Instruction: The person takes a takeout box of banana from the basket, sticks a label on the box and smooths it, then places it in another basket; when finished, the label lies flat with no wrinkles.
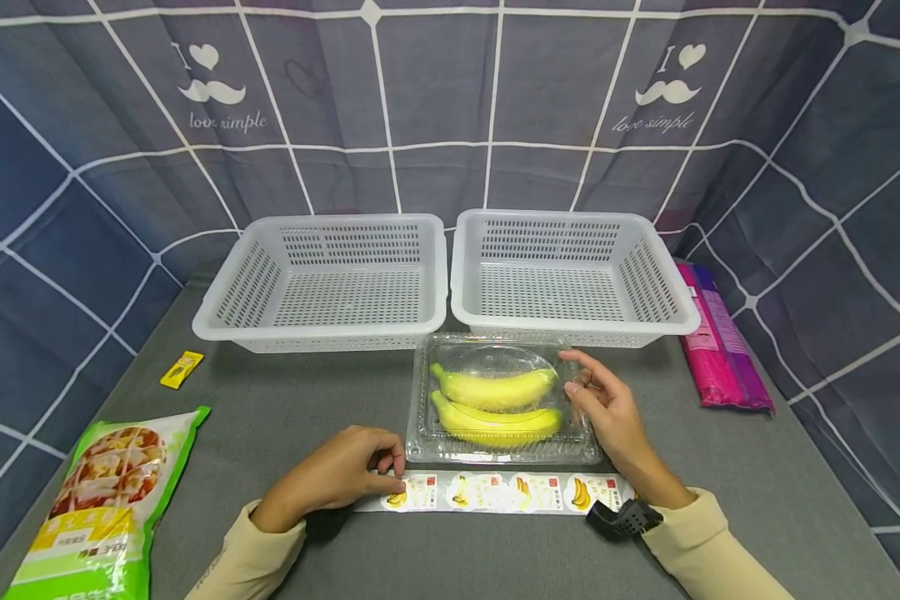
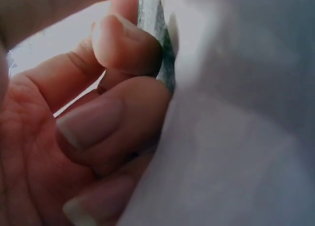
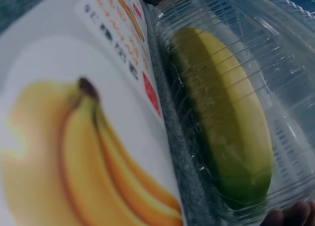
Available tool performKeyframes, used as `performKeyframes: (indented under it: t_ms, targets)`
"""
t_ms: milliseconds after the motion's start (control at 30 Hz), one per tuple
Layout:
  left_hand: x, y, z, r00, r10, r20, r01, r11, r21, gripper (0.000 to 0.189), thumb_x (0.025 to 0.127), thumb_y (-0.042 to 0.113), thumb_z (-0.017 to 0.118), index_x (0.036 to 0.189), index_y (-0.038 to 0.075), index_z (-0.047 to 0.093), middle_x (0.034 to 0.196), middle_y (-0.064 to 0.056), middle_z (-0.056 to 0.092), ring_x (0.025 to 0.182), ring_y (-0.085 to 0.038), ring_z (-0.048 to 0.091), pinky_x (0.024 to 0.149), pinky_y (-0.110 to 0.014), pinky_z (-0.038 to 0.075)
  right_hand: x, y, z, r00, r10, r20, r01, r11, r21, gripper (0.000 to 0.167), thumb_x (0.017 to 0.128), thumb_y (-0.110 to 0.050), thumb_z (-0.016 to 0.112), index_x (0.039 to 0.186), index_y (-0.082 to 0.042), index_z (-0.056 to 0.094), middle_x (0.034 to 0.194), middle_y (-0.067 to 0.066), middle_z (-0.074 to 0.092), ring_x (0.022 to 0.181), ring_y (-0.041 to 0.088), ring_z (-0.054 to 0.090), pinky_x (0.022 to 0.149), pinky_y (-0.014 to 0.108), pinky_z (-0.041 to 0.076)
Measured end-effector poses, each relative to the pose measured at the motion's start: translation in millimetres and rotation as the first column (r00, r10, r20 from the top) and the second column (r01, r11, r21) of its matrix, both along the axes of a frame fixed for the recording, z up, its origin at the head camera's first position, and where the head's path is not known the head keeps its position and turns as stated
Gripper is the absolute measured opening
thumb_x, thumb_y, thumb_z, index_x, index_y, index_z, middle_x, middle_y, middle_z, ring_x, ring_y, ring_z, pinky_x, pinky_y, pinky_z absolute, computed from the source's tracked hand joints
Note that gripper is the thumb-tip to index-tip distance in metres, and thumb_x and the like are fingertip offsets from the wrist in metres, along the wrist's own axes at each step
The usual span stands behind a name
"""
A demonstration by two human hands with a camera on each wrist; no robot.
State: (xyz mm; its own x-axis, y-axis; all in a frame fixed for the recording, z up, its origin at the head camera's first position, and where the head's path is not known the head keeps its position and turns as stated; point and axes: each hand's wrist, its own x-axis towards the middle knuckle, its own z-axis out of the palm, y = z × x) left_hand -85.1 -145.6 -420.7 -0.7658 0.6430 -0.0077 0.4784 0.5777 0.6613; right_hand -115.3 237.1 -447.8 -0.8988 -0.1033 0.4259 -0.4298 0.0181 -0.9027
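Your left hand point(image 1: 347, 468) pinched the label strip point(image 1: 487, 492); your right hand point(image 1: 611, 412), fingers apart, rested on the clear box point(image 1: 495, 456). Peeling slowly, box steady, probably suited best.

The head view's bottom edge cuts off the lower-left green-and-white plastic bag point(image 1: 97, 517), print on the small yellow packet point(image 1: 182, 369) is too tiny to read, and the left hand point(image 1: 342, 468) hides some of the white paper sticker strip point(image 1: 487, 492).
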Motion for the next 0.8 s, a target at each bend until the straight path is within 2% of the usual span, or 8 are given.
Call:
performKeyframes:
  t_ms: [200, 433, 800]
  targets:
    - [-0.3, -1.4, 0.4, 1.0, -0.01, -0.005, 0.01, 0.999, 0.034, 0.023, 0.081, 0.014, 0.086, 0.079, 0.025, 0.066, 0.067, 0.015, 0.043, 0.062, 0.001, 0.043, 0.061, -0.021, 0.038, 0.0, -1.9, -8.2, 0.996, -0.007, -0.091, 0.005, 1.0, -0.024, 0.039, 0.101, 0.007, 0.049, 0.14, 0.011, 0.052, 0.079, 0.007, 0.047, 0.053, 0.012, 0.043, 0.049, 0.029, 0.039]
    - [-2.5, -11.1, 2.7, 0.996, 0.063, 0.062, -0.069, 0.993, 0.095, 0.019, 0.085, 0.019, 0.085, 0.081, 0.025, 0.068, 0.064, 0.017, 0.038, 0.058, 0.003, 0.036, 0.059, -0.02, 0.036, -3.9, -5.7, -11.3, 0.981, 0.01, -0.194, -0.028, 0.996, -0.087, 0.04, 0.099, 0.012, 0.046, 0.138, 0.017, 0.05, 0.075, 0.004, 0.048, 0.052, 0.012, 0.042, 0.047, 0.031, 0.036]
    - [-5.5, -21.7, 10.3, 0.979, 0.158, 0.13, -0.172, 0.98, 0.1, 0.013, 0.091, 0.021, 0.08, 0.085, 0.026, 0.069, 0.064, 0.014, 0.036, 0.057, 0.0, 0.033, 0.057, -0.021, 0.035, -3.3, -4.5, -12.0, 0.983, 0.003, -0.183, -0.015, 0.998, -0.064, 0.04, 0.099, 0.011, 0.047, 0.139, 0.015, 0.051, 0.074, 0.005, 0.047, 0.053, 0.011, 0.042, 0.048, 0.03, 0.036]
